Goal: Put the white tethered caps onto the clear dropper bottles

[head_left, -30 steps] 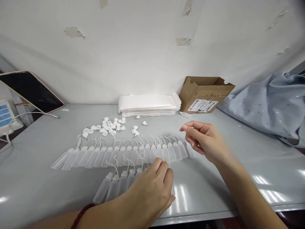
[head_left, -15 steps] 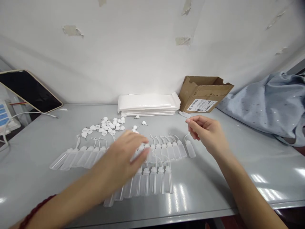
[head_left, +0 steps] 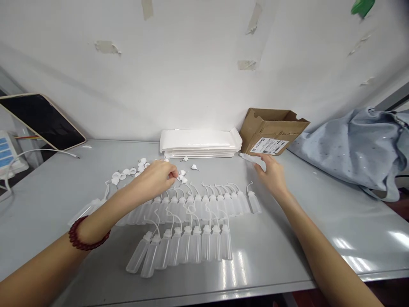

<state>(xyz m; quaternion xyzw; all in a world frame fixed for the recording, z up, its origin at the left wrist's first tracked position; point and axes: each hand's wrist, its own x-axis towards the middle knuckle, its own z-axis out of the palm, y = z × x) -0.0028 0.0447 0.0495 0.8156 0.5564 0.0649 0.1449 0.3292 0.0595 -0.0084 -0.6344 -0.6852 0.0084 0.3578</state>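
Note:
My left hand [head_left: 162, 174] is closed, fingertips pinched together over small white needle-tip caps [head_left: 182, 175]; anything inside the pinch is hidden. At the foot of the cardboard box, my right hand [head_left: 271, 174] has thumb and fingers around one end of a translucent plastic squeeze bottle [head_left: 247, 157] lying on its side. Closer to me lie two rows of similar bottles with thin bent tubes at their necks: a front row [head_left: 185, 245] and a back row [head_left: 204, 204], partly covered by my left forearm. One bottle [head_left: 254, 202] lies slightly apart at the right end.
White flat packets [head_left: 201, 140] are stacked against the wall, beside the open cardboard box [head_left: 271, 132]. A light blue cloth bag [head_left: 354, 145] lies at the right. On the left are a phone [head_left: 41, 121], a white cable [head_left: 41, 150] and a power strip [head_left: 11, 153].
My left hand has moved back and left, from above the bottles to the caps, and its fingers have closed. My right hand has reached the bottle by the box. The view has shifted slightly.

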